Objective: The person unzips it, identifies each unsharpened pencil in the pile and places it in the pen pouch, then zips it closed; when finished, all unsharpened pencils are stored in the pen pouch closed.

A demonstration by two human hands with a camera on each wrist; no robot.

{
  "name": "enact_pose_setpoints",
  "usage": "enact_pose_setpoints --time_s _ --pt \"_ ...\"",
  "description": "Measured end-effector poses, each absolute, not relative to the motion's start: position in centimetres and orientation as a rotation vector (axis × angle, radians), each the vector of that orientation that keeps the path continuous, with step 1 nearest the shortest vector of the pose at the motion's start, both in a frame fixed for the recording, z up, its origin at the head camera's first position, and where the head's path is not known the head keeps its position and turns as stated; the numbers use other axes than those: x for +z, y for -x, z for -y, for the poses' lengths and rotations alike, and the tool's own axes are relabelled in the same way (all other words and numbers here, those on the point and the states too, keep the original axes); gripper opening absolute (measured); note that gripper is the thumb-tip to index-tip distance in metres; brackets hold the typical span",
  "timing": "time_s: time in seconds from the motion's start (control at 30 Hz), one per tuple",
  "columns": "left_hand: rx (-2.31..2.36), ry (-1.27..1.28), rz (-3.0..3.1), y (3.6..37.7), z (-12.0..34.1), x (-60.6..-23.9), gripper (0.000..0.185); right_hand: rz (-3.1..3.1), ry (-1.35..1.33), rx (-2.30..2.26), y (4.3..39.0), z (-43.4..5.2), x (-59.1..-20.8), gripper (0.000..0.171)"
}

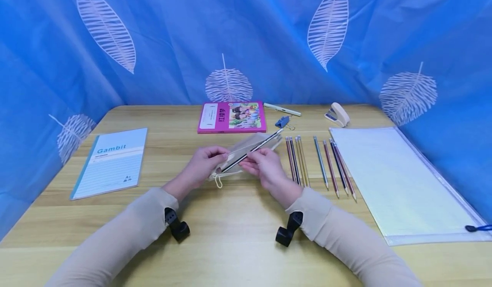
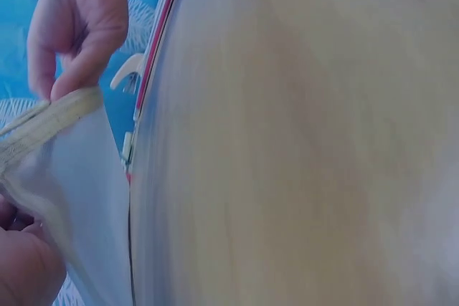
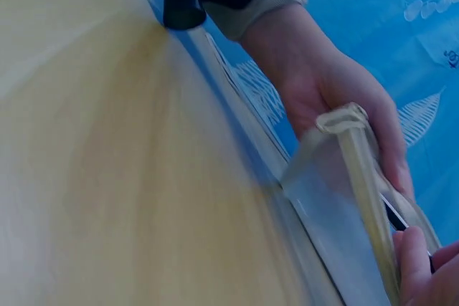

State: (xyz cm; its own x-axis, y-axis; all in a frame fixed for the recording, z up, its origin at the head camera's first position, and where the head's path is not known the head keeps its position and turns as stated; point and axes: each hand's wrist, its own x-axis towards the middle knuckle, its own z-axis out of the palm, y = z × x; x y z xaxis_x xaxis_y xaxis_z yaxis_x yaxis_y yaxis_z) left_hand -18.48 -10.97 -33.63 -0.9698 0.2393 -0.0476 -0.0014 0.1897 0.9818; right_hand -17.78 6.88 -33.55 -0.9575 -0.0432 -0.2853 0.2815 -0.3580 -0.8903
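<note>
A sheer beige drawstring pouch (image 1: 250, 144) lies between my two hands in the head view, a loop of its cord (image 1: 218, 181) hanging at the near end. My left hand (image 1: 204, 164) pinches the pouch near its mouth. In my right hand (image 1: 265, 166) a dark, light-striped pencil (image 1: 263, 143) is pinched between thumb and fingers. The pencil slants along the pouch, one end at the mouth. Seen from the right wrist, a short stretch of the pencil (image 3: 394, 214) shows just inside the pouch's hem (image 3: 366, 191). The left wrist view shows the pouch's sheer fabric (image 2: 82, 170) stretched.
Right of my hands lie two groups of pencils (image 1: 298, 159), (image 1: 338, 167). A white mesh zip folder (image 1: 403, 176) covers the right side. Behind are a pink book (image 1: 232, 117), blue binder clip (image 1: 282, 121), pale pen (image 1: 282, 109) and stapler (image 1: 338, 114). A notebook (image 1: 111, 163) lies left.
</note>
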Motion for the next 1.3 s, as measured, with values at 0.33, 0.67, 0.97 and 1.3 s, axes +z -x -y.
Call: enact_pose_setpoints --time_s 0.33,0.67,0.97,1.3 --pt "2.083 -0.140 -2.278 18.5 10.3 -34.2 0.022 -1.611 -0.325 -2.348 17.5 -4.7 -34.5 0.028" --pt "2.113 -0.175 -2.251 18.0 10.1 -34.0 0.022 -1.682 -0.269 -2.213 18.2 -5.7 -34.7 0.027" --pt "2.068 -0.081 -2.259 18.3 10.7 -33.9 0.023 -1.850 -0.031 -2.014 18.0 -12.6 -32.0 0.037" --pt "2.086 -0.117 -2.264 18.4 11.1 -33.6 0.023 -2.197 0.040 -1.829 19.5 -21.5 -32.0 0.045"
